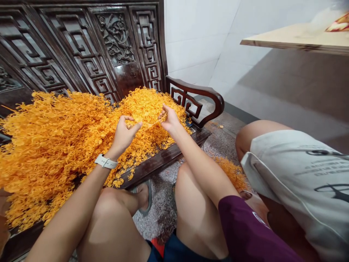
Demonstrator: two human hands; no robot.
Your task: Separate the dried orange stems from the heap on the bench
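A large heap of orange plastic flower sprays [89, 134] covers the seat of a dark carved wooden bench [163, 160]. Over the heap's right part, my right hand [170, 119] pinches a thin orange plastic sprig [154, 123] between curled fingers. My left hand [124, 133], with a pale watch strap on its wrist, faces it from the left. Its thumb and bent fingers close around orange plastic at the sprig's other side. The exact grip there blends into the orange heap behind it.
The bench's curved armrest [211, 102] rises right of the heap. More orange sprays [231, 171] lie on the speckled floor. Another person in pale shorts [297, 160] sits close at my right. A light wooden tabletop [294, 38] juts in at upper right.
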